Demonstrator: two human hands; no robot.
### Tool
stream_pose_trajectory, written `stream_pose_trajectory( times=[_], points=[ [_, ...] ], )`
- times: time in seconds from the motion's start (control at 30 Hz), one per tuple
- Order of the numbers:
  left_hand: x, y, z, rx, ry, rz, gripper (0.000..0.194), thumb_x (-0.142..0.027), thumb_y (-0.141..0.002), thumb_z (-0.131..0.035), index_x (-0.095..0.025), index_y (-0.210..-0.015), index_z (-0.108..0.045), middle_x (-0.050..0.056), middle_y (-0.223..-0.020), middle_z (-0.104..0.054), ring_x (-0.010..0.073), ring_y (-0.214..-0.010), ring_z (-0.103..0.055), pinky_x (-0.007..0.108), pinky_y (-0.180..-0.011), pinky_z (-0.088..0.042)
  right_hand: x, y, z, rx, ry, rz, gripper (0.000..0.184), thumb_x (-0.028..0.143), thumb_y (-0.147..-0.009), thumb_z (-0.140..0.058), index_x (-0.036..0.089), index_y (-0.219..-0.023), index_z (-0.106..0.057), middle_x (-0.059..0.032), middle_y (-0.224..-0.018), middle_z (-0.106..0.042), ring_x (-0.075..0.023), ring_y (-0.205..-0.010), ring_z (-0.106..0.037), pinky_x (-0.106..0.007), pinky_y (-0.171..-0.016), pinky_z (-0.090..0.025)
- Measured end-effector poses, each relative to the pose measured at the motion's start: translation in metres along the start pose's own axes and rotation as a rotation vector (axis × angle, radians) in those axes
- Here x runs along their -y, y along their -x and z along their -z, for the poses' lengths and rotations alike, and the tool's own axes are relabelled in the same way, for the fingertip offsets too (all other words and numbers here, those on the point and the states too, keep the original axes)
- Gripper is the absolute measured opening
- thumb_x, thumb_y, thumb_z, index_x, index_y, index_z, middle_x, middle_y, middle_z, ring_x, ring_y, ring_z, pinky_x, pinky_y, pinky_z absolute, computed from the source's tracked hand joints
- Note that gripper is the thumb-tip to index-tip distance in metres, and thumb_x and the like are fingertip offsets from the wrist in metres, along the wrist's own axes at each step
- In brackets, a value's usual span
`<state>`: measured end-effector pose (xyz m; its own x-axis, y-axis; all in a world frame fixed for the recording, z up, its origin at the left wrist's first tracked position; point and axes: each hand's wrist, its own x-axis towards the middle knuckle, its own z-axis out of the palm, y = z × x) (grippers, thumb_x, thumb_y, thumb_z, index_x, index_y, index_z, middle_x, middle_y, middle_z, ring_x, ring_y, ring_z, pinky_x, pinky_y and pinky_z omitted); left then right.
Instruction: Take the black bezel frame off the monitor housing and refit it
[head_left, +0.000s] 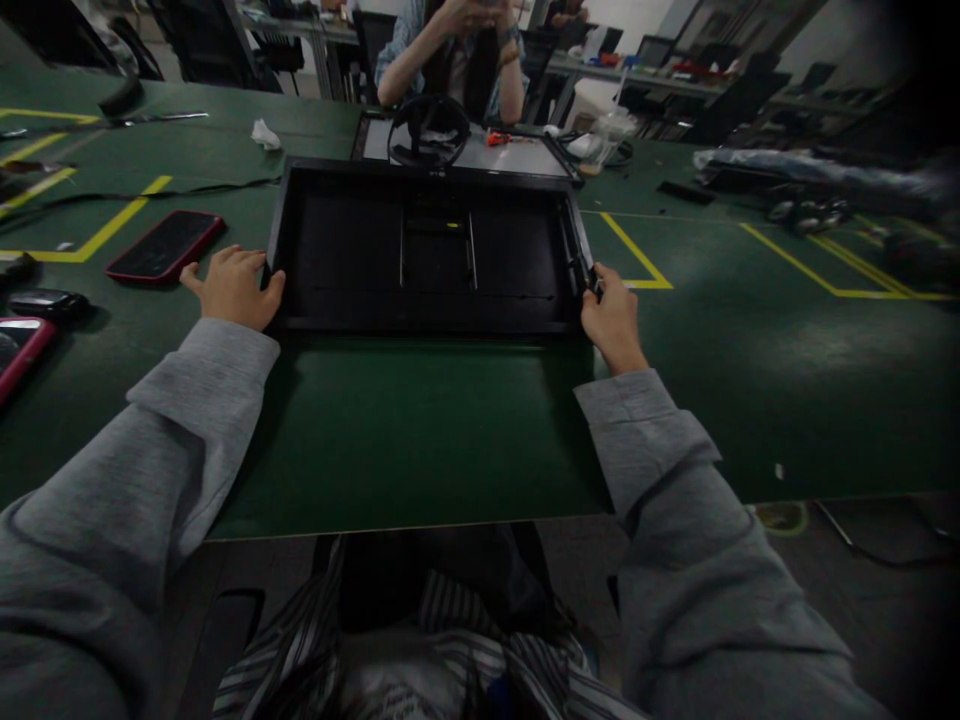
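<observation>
A shallow black rectangular tray (345, 250) with a raised rim lies on the green table in front of me. Inside it, two thin upright bars and a small yellow mark show near the middle. My left hand (236, 288) rests at the tray's left side, thumb against the rim and fingers spread on the outer side. My right hand (613, 315) is closed round the right rim, its thumb and fingers by a dark rod-like part (574, 245) along that side. The undersides of both hands are hidden.
A red-cased phone (166, 246) lies left of the tray, with another pink-edged phone (19, 350) nearer me. Behind the tray stand a black ring-shaped object (427, 132) and a framed panel (517, 155). A person (457, 60) sits opposite. Plastic-wrapped items (810, 175) lie far right.
</observation>
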<state>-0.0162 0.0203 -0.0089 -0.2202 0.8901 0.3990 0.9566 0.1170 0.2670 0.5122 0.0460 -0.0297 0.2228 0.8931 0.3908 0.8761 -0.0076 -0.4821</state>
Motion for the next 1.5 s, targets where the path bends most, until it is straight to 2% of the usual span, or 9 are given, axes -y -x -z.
stream_pose_trajectory(
  times=[0.2, 0.37, 0.6, 0.9, 1.1, 1.23, 1.5],
  points=[
    [-0.002, 0.004, 0.000, 0.016, -0.013, -0.007, 0.042, -0.036, -0.097, -0.052, -0.014, -0.129, -0.068, 0.022, -0.146, -0.061, 0.0328, -0.148, -0.045, 0.070, -0.118, -0.020, 0.002, 0.005, -0.002, 0.025, 0.033, 0.002, 0.056, 0.024, -0.097, -0.051, 0.013, -0.152, -0.049, -0.0205, -0.138, -0.066, -0.0382, -0.132, -0.061, -0.060, -0.115, -0.045],
    [-0.005, 0.004, -0.001, 0.054, -0.024, 0.046, 0.046, -0.036, -0.097, -0.050, -0.013, -0.134, -0.065, 0.022, -0.146, -0.061, 0.0340, -0.145, -0.047, 0.068, -0.118, -0.022, 0.008, 0.008, -0.004, 0.047, 0.043, -0.041, 0.060, 0.025, -0.097, -0.049, 0.010, -0.154, -0.044, -0.0242, -0.130, -0.068, -0.0409, -0.126, -0.063, -0.061, -0.110, -0.046],
    [-0.006, 0.003, 0.000, 0.084, -0.021, 0.071, 0.048, -0.039, -0.098, -0.050, -0.014, -0.137, -0.063, 0.020, -0.146, -0.062, 0.0346, -0.144, -0.047, 0.068, -0.118, -0.022, 0.009, 0.008, -0.005, 0.047, 0.037, -0.046, 0.060, 0.025, -0.096, -0.048, 0.008, -0.153, -0.044, -0.0257, -0.130, -0.067, -0.0410, -0.125, -0.063, -0.061, -0.109, -0.046],
    [0.000, 0.001, -0.002, 0.042, -0.009, 0.051, 0.049, -0.047, -0.099, -0.047, -0.017, -0.131, -0.067, 0.018, -0.144, -0.064, 0.0332, -0.143, -0.047, 0.065, -0.119, -0.021, 0.009, 0.007, -0.005, 0.021, 0.039, -0.016, 0.058, 0.017, -0.093, -0.047, 0.009, -0.150, -0.047, -0.0247, -0.140, -0.063, -0.0391, -0.132, -0.059, -0.061, -0.114, -0.043],
    [0.000, -0.004, -0.004, 0.095, -0.052, 0.109, 0.053, -0.048, -0.099, -0.045, -0.016, -0.137, -0.064, 0.017, -0.130, -0.072, 0.0347, -0.126, -0.061, 0.060, -0.116, -0.027, 0.013, 0.008, -0.002, 0.015, 0.000, -0.001, 0.055, 0.025, -0.095, -0.047, 0.013, -0.149, -0.049, -0.0220, -0.141, -0.063, -0.0387, -0.136, -0.056, -0.062, -0.118, -0.040],
    [-0.001, -0.003, -0.003, 0.110, -0.042, 0.125, 0.054, -0.049, -0.098, -0.047, -0.017, -0.139, -0.062, 0.017, -0.132, -0.071, 0.0361, -0.129, -0.059, 0.059, -0.114, -0.029, 0.016, 0.009, -0.001, 0.014, 0.010, 0.002, 0.055, 0.030, -0.097, -0.046, 0.014, -0.149, -0.048, -0.0217, -0.139, -0.064, -0.0398, -0.137, -0.055, -0.064, -0.117, -0.040],
    [-0.003, -0.003, -0.003, 0.119, -0.027, 0.150, 0.054, -0.047, -0.099, -0.050, -0.014, -0.140, -0.061, 0.020, -0.130, -0.072, 0.0386, -0.130, -0.061, 0.062, -0.114, -0.033, 0.020, 0.010, 0.000, 0.055, -0.013, -0.032, 0.061, 0.028, -0.094, -0.048, 0.010, -0.152, -0.044, -0.0247, -0.142, -0.061, -0.0424, -0.137, -0.054, -0.066, -0.116, -0.038]
  ],
)
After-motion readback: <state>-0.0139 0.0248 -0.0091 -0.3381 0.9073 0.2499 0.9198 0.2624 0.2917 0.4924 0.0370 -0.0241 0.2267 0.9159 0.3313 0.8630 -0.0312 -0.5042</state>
